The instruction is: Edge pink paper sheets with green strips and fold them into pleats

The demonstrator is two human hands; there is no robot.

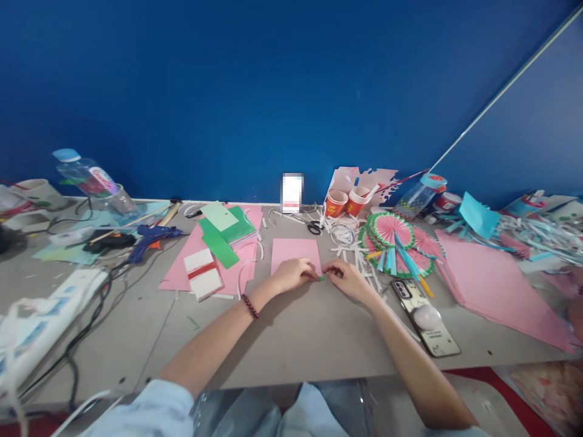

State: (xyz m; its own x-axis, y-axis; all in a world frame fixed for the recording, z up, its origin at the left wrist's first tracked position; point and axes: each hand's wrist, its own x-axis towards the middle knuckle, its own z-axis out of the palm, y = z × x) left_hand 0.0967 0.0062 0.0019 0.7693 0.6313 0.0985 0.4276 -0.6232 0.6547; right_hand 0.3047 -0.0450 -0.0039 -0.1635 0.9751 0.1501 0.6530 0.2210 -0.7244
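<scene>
A small green piece [321, 278], probably paper, shows at the fingertips of my left hand [296, 275]. The left fingers are closed in a pinch on it, and this hand rests over the lower edge of a pink paper sheet [295, 250]. Just to the right, my right hand [347, 279] has its fingers pinched close to the green piece. Whatever sits between those right fingertips is too small to make out. Beyond the pink sheet lie black-handled scissors [314, 227].
Left are pink and green papers [228, 227], a white box [203, 273] and a blue glue gun [152, 238]. Right are watermelon paper fans [392, 233], a phone [426, 318] and pink sheets [496, 285]. Paper cups [337, 203] and a lit phone screen [292, 193] stand behind.
</scene>
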